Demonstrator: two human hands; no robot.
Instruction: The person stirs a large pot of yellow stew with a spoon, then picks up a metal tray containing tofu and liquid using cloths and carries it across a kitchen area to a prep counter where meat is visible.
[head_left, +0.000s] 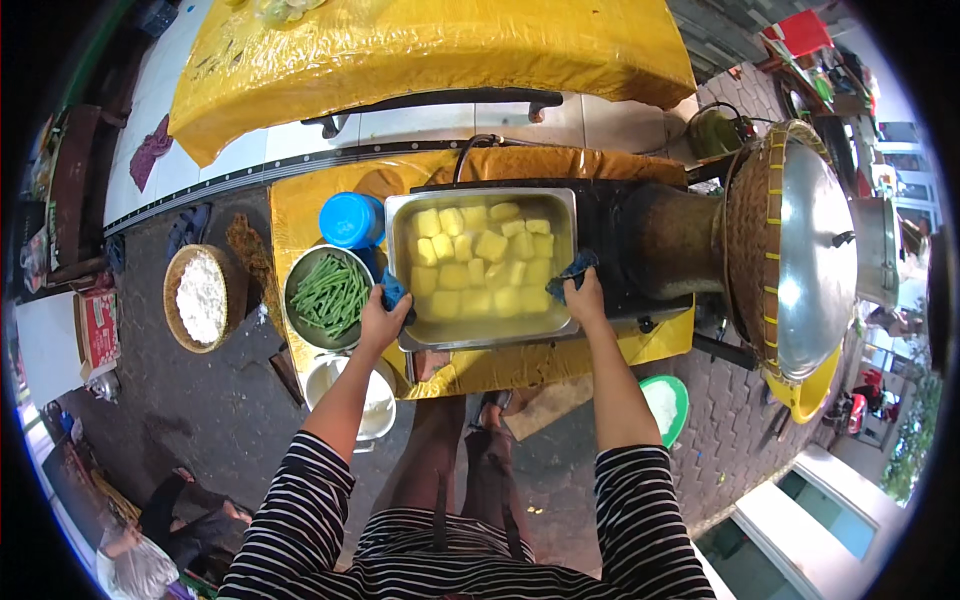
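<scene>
A rectangular metal pan (487, 343) holds yellow blocks (491, 246), perhaps tofu, in yellowish liquid. It rests partly on a black gas stove (600, 225). My left hand (384, 319) grips the pan's left edge through a blue cloth (391, 289). At the right edge, my right hand (583, 296) pinches another dark blue cloth (574, 271) against the pan. A metal bowl of green beans (328, 296) stands just left of my left hand, with a blue plastic container (351, 220) behind it.
A woven steamer with a metal lid (816, 255) sits on a pot at right. Below the bowl is a white-filled pot (375, 405). On the floor are a basket of white food (201, 298) and a green basin (664, 409). A person (150, 555) sits lower left.
</scene>
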